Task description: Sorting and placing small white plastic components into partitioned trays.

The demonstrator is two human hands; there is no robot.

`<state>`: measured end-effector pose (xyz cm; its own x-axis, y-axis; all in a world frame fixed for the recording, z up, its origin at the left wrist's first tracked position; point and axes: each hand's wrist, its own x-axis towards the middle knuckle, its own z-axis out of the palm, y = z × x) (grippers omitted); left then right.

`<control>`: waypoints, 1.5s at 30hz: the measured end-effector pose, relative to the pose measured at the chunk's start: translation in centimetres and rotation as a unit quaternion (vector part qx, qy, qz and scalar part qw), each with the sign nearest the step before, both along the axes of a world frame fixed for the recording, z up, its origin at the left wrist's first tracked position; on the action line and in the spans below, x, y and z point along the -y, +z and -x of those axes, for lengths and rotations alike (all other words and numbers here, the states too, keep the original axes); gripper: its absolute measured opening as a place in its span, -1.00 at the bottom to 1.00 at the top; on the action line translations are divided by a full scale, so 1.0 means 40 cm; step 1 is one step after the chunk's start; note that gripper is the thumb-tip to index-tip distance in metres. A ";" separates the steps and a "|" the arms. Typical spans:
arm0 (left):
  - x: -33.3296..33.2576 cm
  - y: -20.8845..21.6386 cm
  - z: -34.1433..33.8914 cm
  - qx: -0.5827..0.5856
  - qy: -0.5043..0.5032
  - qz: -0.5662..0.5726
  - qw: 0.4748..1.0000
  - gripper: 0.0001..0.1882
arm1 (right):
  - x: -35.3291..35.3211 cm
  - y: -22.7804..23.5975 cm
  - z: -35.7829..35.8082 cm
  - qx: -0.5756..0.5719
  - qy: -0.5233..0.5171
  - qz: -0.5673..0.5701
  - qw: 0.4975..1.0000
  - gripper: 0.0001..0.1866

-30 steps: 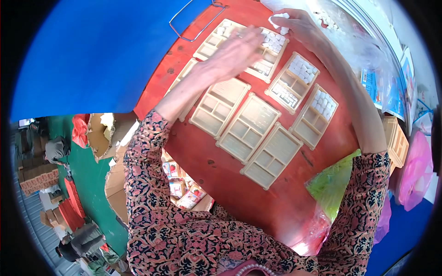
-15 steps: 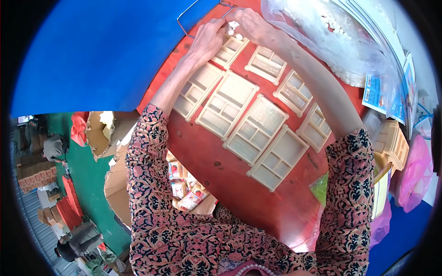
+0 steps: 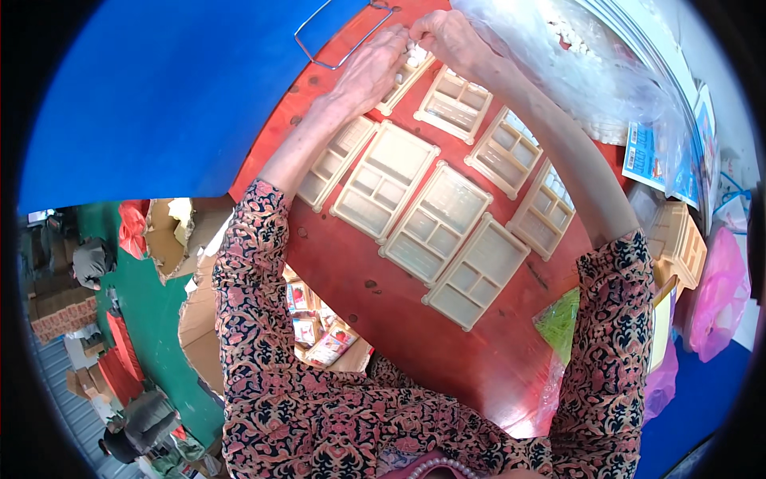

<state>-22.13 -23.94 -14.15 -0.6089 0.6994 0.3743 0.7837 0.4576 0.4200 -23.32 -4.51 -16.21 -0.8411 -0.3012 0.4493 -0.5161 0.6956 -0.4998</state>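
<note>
Several cream plastic compartment frames (image 3: 384,180) lie in two rows on a red tabletop (image 3: 343,275). At the far end, my left hand (image 3: 373,70) is over the farthest frame (image 3: 403,86), its fingers curled in and partly hidden. My right hand (image 3: 451,38) meets it there, with thumb and fingertips pinched together. What either hand holds is too small and covered to make out. Small white pieces (image 3: 416,54) show between the hands, at the far end of that frame.
A clear bag of white pieces (image 3: 574,48) lies at the far right, near a blue printed sheet (image 3: 658,164). A bent wire handle (image 3: 339,60) is at the far left edge. Cartons (image 3: 199,319) stand left; a cream plastic house-shaped piece (image 3: 677,247) and pink bags (image 3: 716,295) are right.
The view has shifted slightly, so the frames sit a little further left. My fingertips remain close together at the far frame, and my left hand has turned more over it.
</note>
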 end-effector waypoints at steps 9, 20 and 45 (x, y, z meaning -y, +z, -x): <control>0.022 -0.015 0.002 -0.062 -0.023 0.101 0.993 -0.57 | 0.011 0.000 -0.034 -0.094 -0.003 -0.014 0.995 -0.85; 0.031 -0.025 -0.017 -0.045 -0.010 0.166 0.985 -0.33 | 0.020 0.011 -0.055 -0.029 -0.054 0.008 0.998 -0.88; 0.072 0.017 -0.020 0.033 -0.012 0.060 0.998 -0.82 | 0.019 -0.057 -0.072 -0.058 -0.021 0.086 0.994 -0.93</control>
